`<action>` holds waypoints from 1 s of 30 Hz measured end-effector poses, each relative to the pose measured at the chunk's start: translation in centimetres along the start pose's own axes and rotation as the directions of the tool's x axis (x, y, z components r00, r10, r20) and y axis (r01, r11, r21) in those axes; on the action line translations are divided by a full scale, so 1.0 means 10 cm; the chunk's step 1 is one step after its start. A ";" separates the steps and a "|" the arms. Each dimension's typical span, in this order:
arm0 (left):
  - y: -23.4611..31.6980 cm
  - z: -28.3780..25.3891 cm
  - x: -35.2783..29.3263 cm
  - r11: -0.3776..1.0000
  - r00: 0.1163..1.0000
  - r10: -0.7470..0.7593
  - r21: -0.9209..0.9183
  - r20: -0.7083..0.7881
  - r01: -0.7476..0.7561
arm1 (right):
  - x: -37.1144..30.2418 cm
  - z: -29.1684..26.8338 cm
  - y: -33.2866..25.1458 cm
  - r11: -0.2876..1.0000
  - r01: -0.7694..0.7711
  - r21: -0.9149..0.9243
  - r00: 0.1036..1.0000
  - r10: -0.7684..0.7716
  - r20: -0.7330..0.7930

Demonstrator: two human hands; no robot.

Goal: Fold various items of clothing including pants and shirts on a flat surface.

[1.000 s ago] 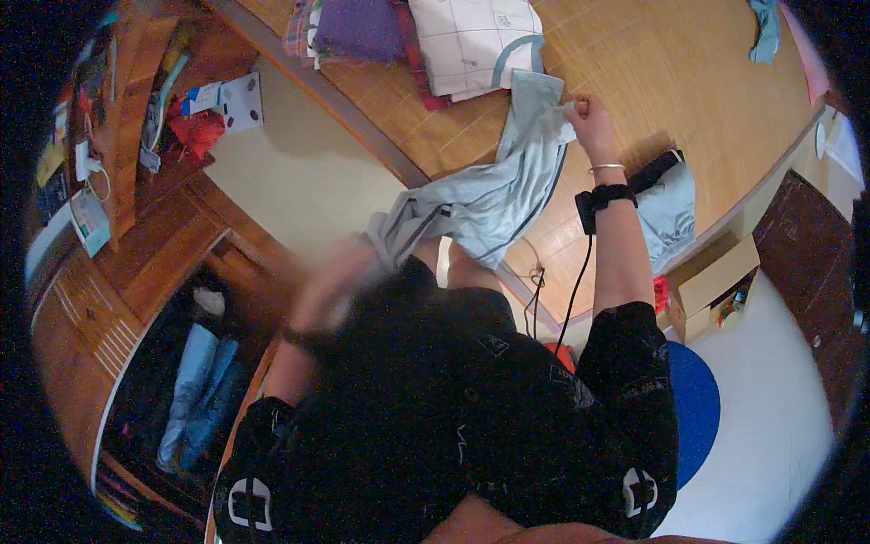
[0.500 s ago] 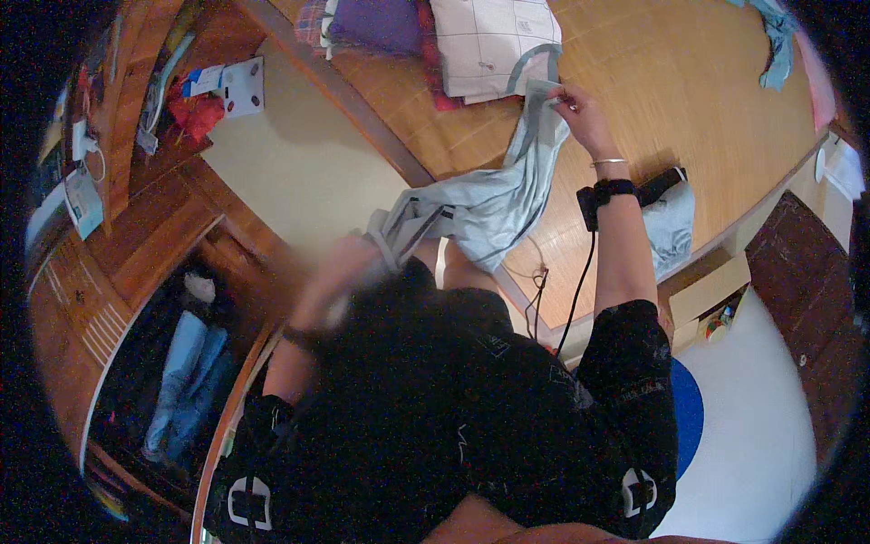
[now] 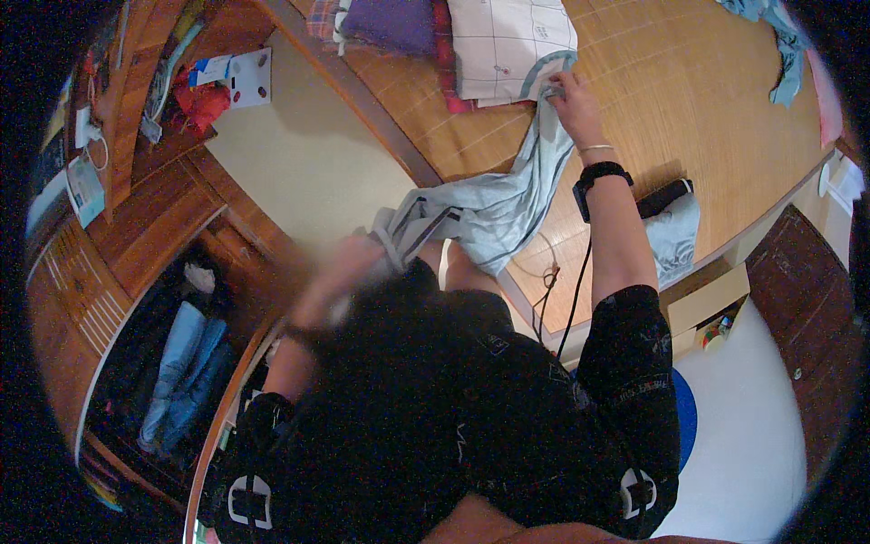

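Observation:
A light grey-blue garment [image 3: 503, 213] with dark stripes near one end is stretched between my two hands, above the table edge and my lap. My right hand [image 3: 575, 104] is closed, pinching its upper end beside a folded white checked cloth [image 3: 512, 41]. At the striped end, my left hand [image 3: 358, 254] looks blurred; its fingers are partly covered by the fabric, which it holds up. The garment's middle sags in loose folds.
Folded purple cloth [image 3: 390, 23] lies by the white cloth on the wooden table [image 3: 671, 91]. A rolled grey-and-black garment [image 3: 672, 231] sits right of my forearm, and teal cloth [image 3: 787, 54] farther off. A black cable [image 3: 573, 313] hangs from my wrist. An open cabinet with clothes [image 3: 181, 363] stands left.
My right hand has shifted slightly up and right relative to the garment's end, its grip now nearer the white cloth. The whole view has tilted slightly. Both hands keep the garment stretched.

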State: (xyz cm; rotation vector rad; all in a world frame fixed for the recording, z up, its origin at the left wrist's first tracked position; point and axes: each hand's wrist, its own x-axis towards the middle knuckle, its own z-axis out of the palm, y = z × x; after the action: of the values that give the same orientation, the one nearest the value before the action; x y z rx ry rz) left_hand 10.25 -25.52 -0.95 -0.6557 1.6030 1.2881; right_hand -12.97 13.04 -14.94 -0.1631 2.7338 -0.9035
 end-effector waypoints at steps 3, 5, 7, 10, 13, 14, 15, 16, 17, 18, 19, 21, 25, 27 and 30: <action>-0.01 0.00 -0.01 0.998 1.000 0.010 -0.070 0.002 -0.010 | 0.01 -0.01 -0.02 0.990 0.060 -0.124 0.998 -0.055 0.040; -0.08 -0.01 0.03 0.997 0.999 -0.030 -0.069 0.012 0.031 | -0.01 -0.01 0.01 0.988 0.047 -0.147 0.998 -0.042 0.039; 0.03 0.01 0.01 0.999 1.000 0.012 -0.050 0.006 -0.012 | -0.08 -0.06 0.06 0.985 0.028 -0.173 0.999 -0.023 0.032; 0.52 0.08 -0.16 0.997 0.995 0.076 0.018 -0.065 -0.075 | -0.21 -0.21 0.01 0.998 -0.018 -0.067 0.999 0.016 -0.031; 0.39 -0.01 -0.09 0.987 0.981 0.161 0.033 -0.107 -0.158 | -0.38 -0.39 -0.07 0.992 -0.046 0.117 0.997 0.053 -0.056; 0.40 -0.02 -0.05 0.976 0.973 0.216 0.003 -0.086 -0.216 | -0.45 -0.47 -0.10 0.987 -0.047 0.152 0.996 0.057 -0.062; 0.41 -0.03 -0.05 0.974 0.971 0.226 0.012 -0.080 -0.226 | -0.51 -0.53 -0.11 0.981 -0.047 0.187 0.996 0.061 -0.068; 0.43 -0.03 -0.07 0.983 0.980 0.181 -0.018 -0.079 -0.183 | -0.56 -0.57 -0.11 0.982 -0.048 0.185 0.995 0.064 -0.082; 0.48 -0.02 -0.11 0.989 0.988 0.135 -0.046 -0.077 -0.139 | -0.63 -0.60 -0.10 0.953 -0.102 0.285 0.990 0.126 -0.064; 0.50 0.00 -0.15 0.988 0.987 0.145 -0.037 -0.071 -0.148 | -0.71 -0.63 -0.09 0.911 -0.154 0.382 0.982 0.184 -0.041; 0.52 0.04 -0.18 0.979 0.980 0.189 -0.065 -0.068 -0.194 | -0.81 -0.65 -0.04 0.912 -0.154 0.381 0.981 0.188 -0.055; 0.62 0.10 -0.31 0.965 0.968 0.242 -0.085 -0.070 -0.247 | -0.97 -0.69 0.00 0.835 -0.096 0.542 0.982 0.169 -0.087; 0.65 0.12 -0.49 0.938 0.944 0.325 -0.107 -0.050 -0.329 | -1.58 -1.01 -0.18 0.849 -0.123 0.515 0.963 0.227 -0.144; 0.53 0.02 -0.43 0.941 0.947 0.307 -0.122 -0.091 -0.317 | -1.89 -1.25 -0.26 0.968 -0.151 0.199 0.962 0.191 -0.195; 0.44 -0.11 -0.34 0.847 0.880 0.420 -0.253 -0.223 -0.468 | -2.34 -1.33 0.09 0.968 -0.086 0.237 0.956 0.147 -0.252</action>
State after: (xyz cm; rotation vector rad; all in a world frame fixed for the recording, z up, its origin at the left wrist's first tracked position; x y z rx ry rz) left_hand 7.53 -25.69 4.06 -0.5980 1.7732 1.8936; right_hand 5.82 25.71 -0.35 0.1769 2.8146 -1.2715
